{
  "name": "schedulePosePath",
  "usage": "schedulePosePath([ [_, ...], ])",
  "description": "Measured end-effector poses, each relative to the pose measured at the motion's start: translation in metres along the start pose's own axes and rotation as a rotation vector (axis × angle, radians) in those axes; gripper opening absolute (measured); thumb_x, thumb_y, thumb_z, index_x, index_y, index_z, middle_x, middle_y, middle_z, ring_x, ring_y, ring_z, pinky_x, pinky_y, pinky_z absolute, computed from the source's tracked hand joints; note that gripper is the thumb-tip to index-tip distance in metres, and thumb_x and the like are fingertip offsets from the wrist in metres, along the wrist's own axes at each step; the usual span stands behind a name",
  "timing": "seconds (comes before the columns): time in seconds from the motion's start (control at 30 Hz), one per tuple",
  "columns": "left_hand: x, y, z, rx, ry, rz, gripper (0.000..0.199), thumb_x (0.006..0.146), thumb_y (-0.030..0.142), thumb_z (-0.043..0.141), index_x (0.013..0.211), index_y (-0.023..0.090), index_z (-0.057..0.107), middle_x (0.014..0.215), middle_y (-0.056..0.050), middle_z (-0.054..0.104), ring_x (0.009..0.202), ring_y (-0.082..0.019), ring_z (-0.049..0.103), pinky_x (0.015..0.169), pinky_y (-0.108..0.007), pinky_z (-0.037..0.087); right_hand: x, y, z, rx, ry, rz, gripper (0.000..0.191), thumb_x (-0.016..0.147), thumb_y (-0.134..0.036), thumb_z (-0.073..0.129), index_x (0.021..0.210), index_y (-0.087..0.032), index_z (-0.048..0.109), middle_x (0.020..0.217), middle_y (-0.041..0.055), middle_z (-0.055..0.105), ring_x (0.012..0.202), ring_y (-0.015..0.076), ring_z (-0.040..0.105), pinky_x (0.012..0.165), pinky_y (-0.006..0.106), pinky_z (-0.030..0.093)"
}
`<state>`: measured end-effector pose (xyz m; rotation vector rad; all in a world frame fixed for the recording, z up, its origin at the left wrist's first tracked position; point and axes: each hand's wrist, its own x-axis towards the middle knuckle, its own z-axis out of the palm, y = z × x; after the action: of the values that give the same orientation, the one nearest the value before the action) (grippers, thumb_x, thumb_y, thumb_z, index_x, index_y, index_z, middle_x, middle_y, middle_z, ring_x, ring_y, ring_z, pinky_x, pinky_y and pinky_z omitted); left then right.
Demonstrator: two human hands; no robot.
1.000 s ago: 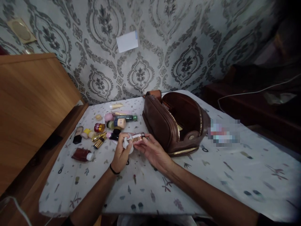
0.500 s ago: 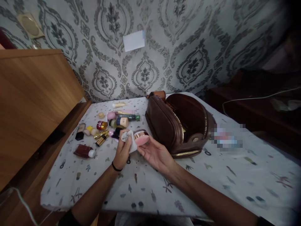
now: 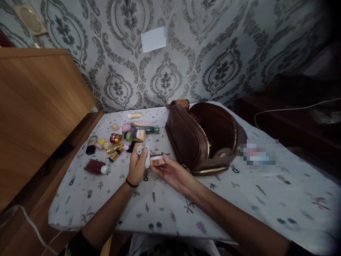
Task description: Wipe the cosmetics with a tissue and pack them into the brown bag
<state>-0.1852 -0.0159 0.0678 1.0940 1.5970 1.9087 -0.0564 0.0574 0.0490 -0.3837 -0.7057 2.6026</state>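
Observation:
My left hand (image 3: 136, 170) is closed around a bunched white cloth (image 3: 146, 156), pressed against the side of a small round cosmetic container (image 3: 157, 161). Rose-gold sides and a pale band show on this container. Fingers and thumb of my right hand (image 3: 178, 176) grip it from the right. Just behind my left hand lie two gold and black tubes (image 3: 116, 153) and some dark items partly hidden by the fingers. A brown leather bag (image 3: 186, 140) gapes unzipped to the right of my hands.
Left on the patterned cloth-covered table (image 3: 103, 202) are a dark red bottle (image 3: 93, 166), a red and gold jar (image 3: 115, 138), a beige jar with a blue band (image 3: 139, 134), a green tube (image 3: 149, 129) and a cream tube (image 3: 135, 115). A wooden cabinet (image 3: 39, 117) stands at left.
The container has tilted in my right hand, so its pink round face no longer shows and its side does. The white cloth has shifted against its edge. The view has moved slightly.

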Motion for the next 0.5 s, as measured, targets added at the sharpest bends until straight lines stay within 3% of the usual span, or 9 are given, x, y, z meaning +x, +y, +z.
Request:
schedulePosePath([
  [0.13,0.0017,-0.0044,-0.0033,-0.037,0.01,-0.014,0.034,0.091,0.055,0.056,0.095,0.022,0.056,0.078,0.003,0.055,0.069,-0.013,0.051,0.066,-0.023,0.043,-0.0005,-0.0055,0.0024,0.074,-0.042,0.04,0.034,0.082,-0.042,0.076,0.095,-0.011,0.072,0.096,0.0095,0.076,0.094,0.0178,0.07,0.092,0.03,0.055],
  [0.33,-0.0057,-0.004,-0.0068,0.098,-0.144,0.127,0.033,0.094,0.05,0.055,0.113,0.024,0.053,0.088,0.0,0.053,0.077,-0.014,0.05,0.072,-0.024,0.043,0.0007,-0.0095,0.0026,0.192,-0.059,0.081,0.033,0.093,-0.044,0.062,0.105,-0.013,0.065,0.094,0.0076,0.074,0.081,0.0152,0.07,0.08,0.028,0.059],
  [0.5,-0.0016,-0.0057,-0.0072,0.118,-0.097,0.134,0.028,0.096,0.049,0.05,0.103,0.022,0.056,0.085,0.0,0.052,0.075,-0.014,0.049,0.07,-0.024,0.042,0.0002,-0.008,0.0043,0.172,-0.057,0.111,0.024,0.096,-0.036,0.059,0.106,-0.015,0.064,0.098,0.0058,0.075,0.085,0.015,0.07,0.081,0.03,0.06],
])
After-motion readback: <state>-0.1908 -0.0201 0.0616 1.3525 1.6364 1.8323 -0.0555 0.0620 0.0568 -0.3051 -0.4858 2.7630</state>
